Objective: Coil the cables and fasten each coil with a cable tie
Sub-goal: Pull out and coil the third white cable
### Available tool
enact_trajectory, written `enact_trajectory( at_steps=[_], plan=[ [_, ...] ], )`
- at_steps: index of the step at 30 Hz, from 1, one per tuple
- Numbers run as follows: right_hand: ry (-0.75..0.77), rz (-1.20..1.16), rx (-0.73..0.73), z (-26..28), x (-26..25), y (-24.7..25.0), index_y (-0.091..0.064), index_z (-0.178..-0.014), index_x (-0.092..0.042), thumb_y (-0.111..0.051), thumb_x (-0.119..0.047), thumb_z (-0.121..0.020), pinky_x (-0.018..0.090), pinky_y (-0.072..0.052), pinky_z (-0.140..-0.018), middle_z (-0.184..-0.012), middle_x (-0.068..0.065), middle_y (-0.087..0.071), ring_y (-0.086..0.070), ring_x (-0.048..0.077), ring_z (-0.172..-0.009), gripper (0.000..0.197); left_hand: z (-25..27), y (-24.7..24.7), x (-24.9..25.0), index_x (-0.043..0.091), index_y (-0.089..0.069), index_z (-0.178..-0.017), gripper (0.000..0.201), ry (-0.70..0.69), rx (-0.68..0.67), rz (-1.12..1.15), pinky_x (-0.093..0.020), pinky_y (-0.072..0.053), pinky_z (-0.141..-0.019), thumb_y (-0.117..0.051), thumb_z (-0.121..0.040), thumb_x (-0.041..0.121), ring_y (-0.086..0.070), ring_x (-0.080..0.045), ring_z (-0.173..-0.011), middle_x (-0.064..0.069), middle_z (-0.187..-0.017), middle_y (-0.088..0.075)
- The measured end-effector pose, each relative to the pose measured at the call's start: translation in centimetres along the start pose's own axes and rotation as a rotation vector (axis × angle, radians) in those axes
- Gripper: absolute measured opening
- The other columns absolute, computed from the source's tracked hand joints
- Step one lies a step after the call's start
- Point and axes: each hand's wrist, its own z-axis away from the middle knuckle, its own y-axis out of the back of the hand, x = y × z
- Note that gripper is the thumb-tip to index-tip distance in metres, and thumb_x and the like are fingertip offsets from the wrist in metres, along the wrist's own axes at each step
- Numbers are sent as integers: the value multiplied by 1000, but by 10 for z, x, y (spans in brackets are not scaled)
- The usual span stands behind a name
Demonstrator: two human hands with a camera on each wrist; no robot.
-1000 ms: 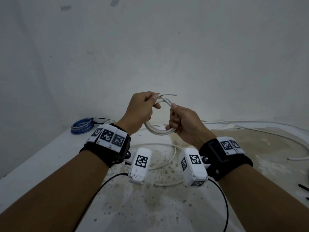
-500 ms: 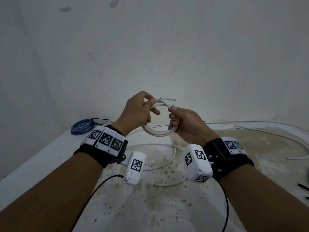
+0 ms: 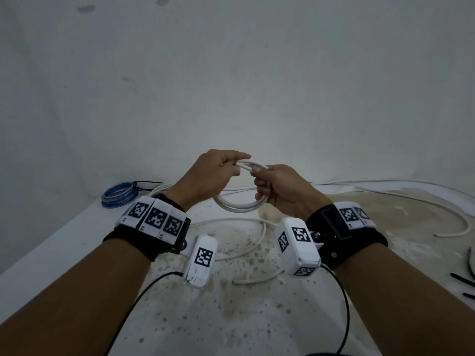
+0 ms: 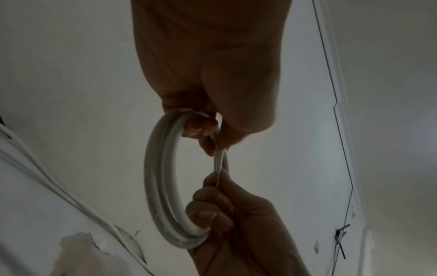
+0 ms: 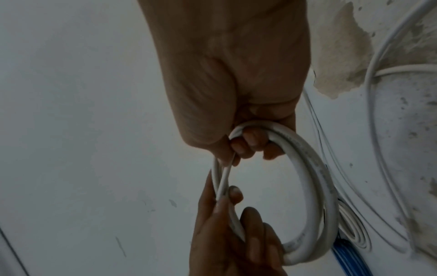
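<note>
A small coil of white cable [image 3: 237, 206] hangs in the air over the table, held between both hands. My left hand [image 3: 235, 164] grips its top left, thumb and fingers curled round the strands. My right hand [image 3: 258, 176] grips the right side and pinches the cable's loose end against the coil. In the left wrist view the coil [image 4: 160, 186] stands as a ring between the left hand [image 4: 208, 127] above and the right hand [image 4: 222, 211] below. The right wrist view shows the coil [image 5: 316, 183] the same way, held at both ends. No cable tie is on this coil.
A blue coil [image 3: 119, 194] fastened with a black tie lies at the table's back left, with a white coil [image 3: 160, 188] beside it. Loose white cable [image 3: 259, 232] snakes under the hands and another loop [image 3: 457, 222] lies right. Black ties [image 3: 462, 278] lie at the right edge.
The cable's free end, which stuck out to the right above the coil, now lies along the coil under my right fingers. Both hands have come closer together.
</note>
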Motion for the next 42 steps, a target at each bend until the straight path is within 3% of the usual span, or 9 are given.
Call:
enact_trajectory(
  at_steps=[4,7,10,13,18,27,30,36,42],
  plan=[
    [31,25,-10,0,1,-1,-60,-92,-3,-56,-14,-99,26,-41,-55,-63,1,-38,-33,9,-47,14,-1,-9,-5,23,-73,-113,24,-86,149,-78,-14,-47,-88,-61,-94,31,-63,5,-95,13,-101,-73],
    [-10,-69,-28,0,-4,-2,-63,-96,-1,-50,-38,-101,26,-41,-53,-61,0,-43,-35,11,-47,39,-2,-15,-9,21,-76,-103,21,-117,295,-116,-5,-41,-70,-59,-96,29,-62,7,-76,15,-80,-72],
    [-13,-20,39,0,-5,-3,-63,-89,-1,-45,-36,-104,25,-41,-50,-60,0,-42,-33,10,-45,42,-2,-19,-10,22,-75,-99,21,-100,305,-152,-9,-37,-57,-56,-97,30,-55,4,-56,16,-58,-59],
    [4,68,57,-2,-4,-4,-63,-87,-2,-47,-31,-104,25,-37,-51,-56,-3,-37,-31,9,-43,37,-4,-17,-8,18,-66,-96,21,-31,153,-150,-23,-48,-55,-49,-100,31,-54,-4,-50,5,-70,-64],
    [37,156,41,-5,-5,-2,-66,-98,6,-50,-26,-102,27,-34,-53,-53,-6,-36,-33,8,-43,36,-6,-13,-4,14,-57,-93,22,136,4,49,-26,-38,-52,-46,-101,31,-44,-10,-55,2,-78,-60],
    [-37,114,53,-1,-4,-2,-69,-100,4,-51,-20,-100,27,-34,-54,-57,-2,-37,-28,9,-46,30,-2,-20,-4,12,-57,-79,24,198,108,205,-25,-32,-47,-58,-96,28,-38,-11,-49,-3,-66,-55],
    [-39,119,65,0,-6,-2,-68,-103,6,-52,-20,-100,27,-34,-52,-56,-2,-37,-28,9,-44,30,-2,-23,-2,14,-62,-87,18,224,147,192,-25,-34,-51,-58,-96,29,-43,-9,-52,-2,-71,-59],
    [-38,163,88,14,-8,6,-58,-79,-7,-54,-16,-98,26,-32,-48,-56,-1,-35,-30,10,-43,22,-3,-30,8,6,-64,-87,23,279,27,213,-24,-32,-44,-56,-98,24,-38,-13,-47,-5,-76,-70],
    [-3,186,175,37,-14,31,-53,-78,-9,-55,-14,-97,28,-35,-50,-61,4,-40,-31,12,-43,20,-4,-58,29,9,-63,-77,23,227,30,220,-26,-31,-48,-58,-96,21,-38,-13,-48,-6,-69,-61]
  ],
)
